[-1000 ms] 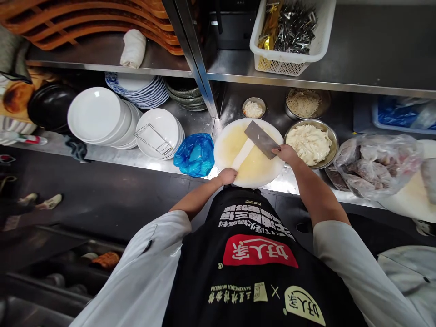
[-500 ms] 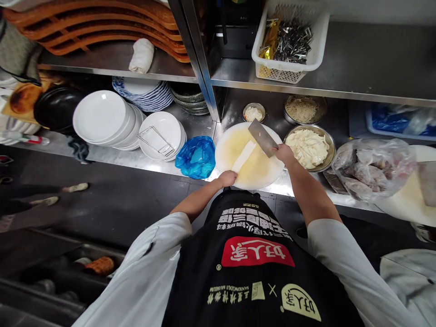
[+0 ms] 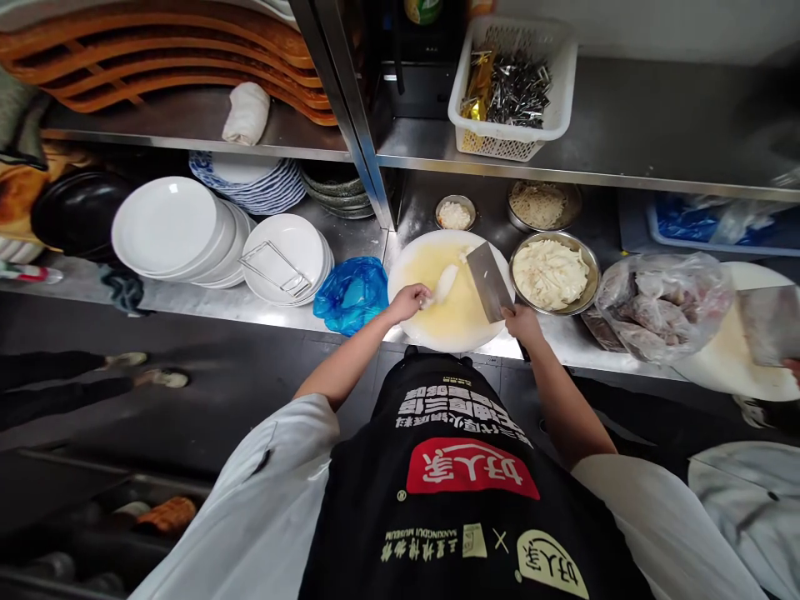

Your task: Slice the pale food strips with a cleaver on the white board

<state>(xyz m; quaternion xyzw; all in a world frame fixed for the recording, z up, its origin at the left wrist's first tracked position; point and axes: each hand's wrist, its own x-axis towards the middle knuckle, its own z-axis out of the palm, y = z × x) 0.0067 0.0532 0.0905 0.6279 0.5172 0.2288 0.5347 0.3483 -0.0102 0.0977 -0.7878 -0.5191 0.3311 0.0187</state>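
Observation:
A white round cutting board (image 3: 466,333) with a yellowish middle lies before me. My left hand (image 3: 411,302) is closed on the near end of a pale white strip (image 3: 446,284), which is raised, bent and a little blurred; its material is unclear. My right hand (image 3: 523,323) grips the handle of a cleaver (image 3: 490,282), whose broad blade is over the board's right side, apart from the strip. Small white bits (image 3: 466,254) lie by the blade's far end. Beside the board stands a steel bowl (image 3: 595,287) heaped with creamy white pieces (image 3: 550,273).
Behind the board are a small bowl of chopped white pieces (image 3: 455,214) and a bowl of pale shreds (image 3: 537,204). A blue plastic bag (image 3: 352,293) and stacked plates (image 3: 168,225) sit left. Rightward lie a clear bag (image 3: 666,308) and another person's hand (image 3: 792,367) at a second cleaver (image 3: 772,325).
The strip lay flat and straight with the blade at its far end; now my left hand has lifted and bent it. The cleaver has moved back towards me, away from it.

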